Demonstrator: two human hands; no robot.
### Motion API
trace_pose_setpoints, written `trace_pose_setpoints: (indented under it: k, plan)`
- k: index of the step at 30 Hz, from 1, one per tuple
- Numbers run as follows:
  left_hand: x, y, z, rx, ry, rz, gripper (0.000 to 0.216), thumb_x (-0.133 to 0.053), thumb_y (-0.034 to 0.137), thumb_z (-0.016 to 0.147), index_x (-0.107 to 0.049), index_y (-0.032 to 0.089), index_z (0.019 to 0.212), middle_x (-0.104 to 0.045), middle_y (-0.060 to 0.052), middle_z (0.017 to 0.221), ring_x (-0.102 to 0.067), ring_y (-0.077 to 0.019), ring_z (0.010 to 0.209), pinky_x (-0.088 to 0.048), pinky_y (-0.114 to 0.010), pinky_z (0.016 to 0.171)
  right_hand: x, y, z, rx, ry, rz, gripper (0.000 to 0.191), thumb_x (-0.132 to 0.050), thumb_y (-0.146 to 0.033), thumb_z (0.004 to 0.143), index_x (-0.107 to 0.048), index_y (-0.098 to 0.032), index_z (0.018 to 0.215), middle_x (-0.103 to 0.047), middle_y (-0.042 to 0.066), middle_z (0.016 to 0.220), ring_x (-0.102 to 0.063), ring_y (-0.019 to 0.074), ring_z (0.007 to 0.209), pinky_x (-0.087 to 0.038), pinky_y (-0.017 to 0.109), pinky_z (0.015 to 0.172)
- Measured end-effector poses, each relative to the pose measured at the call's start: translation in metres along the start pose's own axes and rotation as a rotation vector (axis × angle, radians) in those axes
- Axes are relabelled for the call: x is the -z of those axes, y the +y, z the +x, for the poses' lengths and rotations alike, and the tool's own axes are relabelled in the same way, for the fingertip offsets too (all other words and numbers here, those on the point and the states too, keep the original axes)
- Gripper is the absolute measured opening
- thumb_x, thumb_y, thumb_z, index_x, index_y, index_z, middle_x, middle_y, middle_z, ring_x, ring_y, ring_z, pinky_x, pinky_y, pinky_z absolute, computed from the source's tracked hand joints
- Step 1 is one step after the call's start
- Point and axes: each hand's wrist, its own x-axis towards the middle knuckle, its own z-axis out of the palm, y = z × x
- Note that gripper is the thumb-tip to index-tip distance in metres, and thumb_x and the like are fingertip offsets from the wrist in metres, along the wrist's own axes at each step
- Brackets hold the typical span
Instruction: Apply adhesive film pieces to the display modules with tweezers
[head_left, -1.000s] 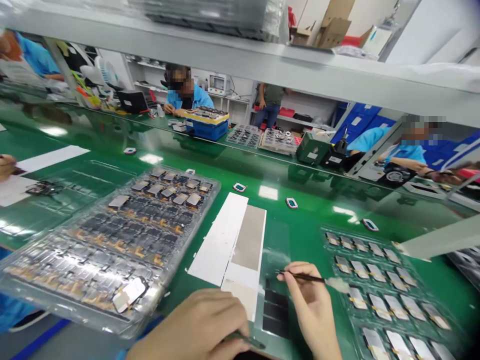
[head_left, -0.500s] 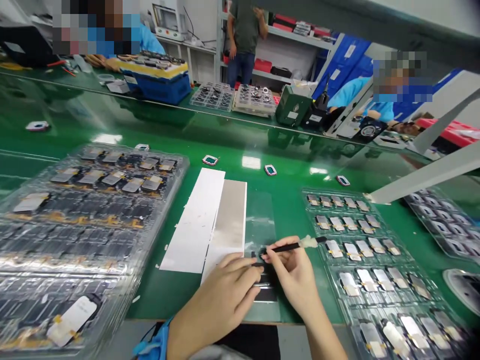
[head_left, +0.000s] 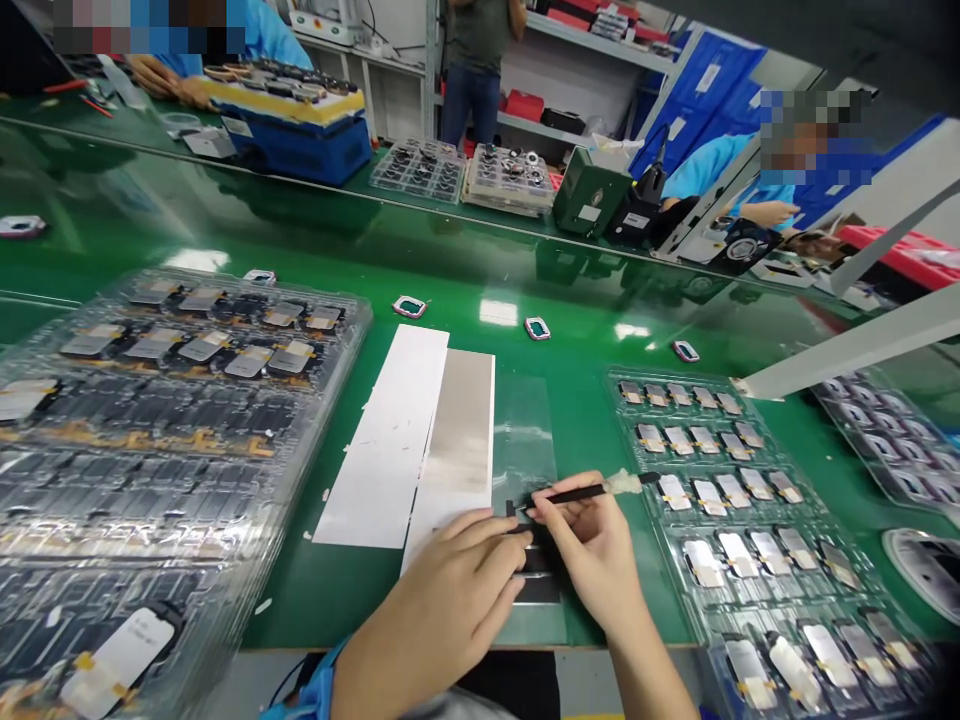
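While the right hand (head_left: 585,550) pinches a black swab stick (head_left: 577,493) between thumb and fingertips, the left hand (head_left: 435,610) lies over a dark strip (head_left: 541,590), its fingers (head_left: 487,548) together. The strip sits on clear film (head_left: 523,430) beside a grey sheet (head_left: 457,425), between plastic trays of flat modules (head_left: 352,340) on a green bench (head_left: 300,610).

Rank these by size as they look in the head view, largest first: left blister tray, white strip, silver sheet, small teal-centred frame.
1. Left blister tray
2. White strip and silver sheet: too alike to rank
3. Small teal-centred frame
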Motion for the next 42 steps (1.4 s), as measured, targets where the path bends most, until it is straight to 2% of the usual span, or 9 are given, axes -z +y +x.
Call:
trace_pose_setpoints:
  k: [11, 17, 24, 29, 42]
  plan:
    - [0.000, 0.000, -0.001, 0.007, 0.015, -0.045, 0.021, -0.047, 0.013, 0.098, -0.053, 0.017, 0.118, -0.066, -0.009, 0.119, -0.056, -0.0241, 0.120, -0.043, -0.047, 0.110, -0.001, -0.002, 0.001, 0.022, 0.056, 0.038, 0.022, -0.072, -0.030, 0.085, -0.053, -0.023, 0.092, -0.065, -0.003, 0.077, -0.068, 0.0102, 0.067, -0.056, 0.019, 0.065]
    - [0.001, -0.001, -0.004, 0.067, 0.076, -0.114, 0.018, -0.045, 0.014, 0.099, -0.052, 0.020, 0.114, -0.067, -0.007, 0.111, -0.062, -0.0216, 0.110, -0.046, -0.048, 0.108, 0.004, -0.005, 0.000, 0.042, 0.094, 0.080, 0.024, -0.071, -0.031, 0.087, -0.050, -0.024, 0.096, -0.069, -0.002, 0.081, -0.070, 0.0100, 0.069, -0.058, 0.020, 0.068]
    - [0.001, 0.001, 0.000, -0.001, -0.002, -0.008, 0.018, -0.044, 0.013, 0.099, -0.051, 0.015, 0.116, -0.064, -0.012, 0.125, -0.053, -0.0240, 0.128, -0.041, -0.048, 0.114, -0.005, 0.007, -0.003, 0.025, 0.067, 0.048, 0.022, -0.073, -0.028, 0.085, -0.056, -0.021, 0.096, -0.066, 0.000, 0.088, -0.071, 0.0122, 0.074, -0.060, 0.022, 0.070]
    - [-0.001, 0.000, 0.000, -0.020, -0.036, 0.012, 0.017, -0.043, 0.011, 0.099, -0.053, 0.014, 0.113, -0.063, -0.012, 0.127, -0.053, -0.0223, 0.128, -0.038, -0.046, 0.117, -0.003, 0.006, -0.003, -0.001, 0.068, 0.039, 0.022, -0.073, -0.029, 0.085, -0.056, -0.021, 0.096, -0.066, 0.000, 0.085, -0.072, 0.0124, 0.074, -0.060, 0.021, 0.069]
    - [-0.001, 0.001, 0.002, -0.028, -0.027, 0.024, 0.016, -0.042, 0.009, 0.098, -0.053, 0.015, 0.109, -0.064, -0.011, 0.122, -0.055, -0.0231, 0.125, -0.040, -0.048, 0.115, -0.007, -0.001, 0.000, -0.045, 0.086, 0.066, 0.027, -0.076, -0.031, 0.081, -0.054, -0.020, 0.092, -0.068, 0.000, 0.075, -0.072, 0.0141, 0.068, -0.059, 0.020, 0.063]
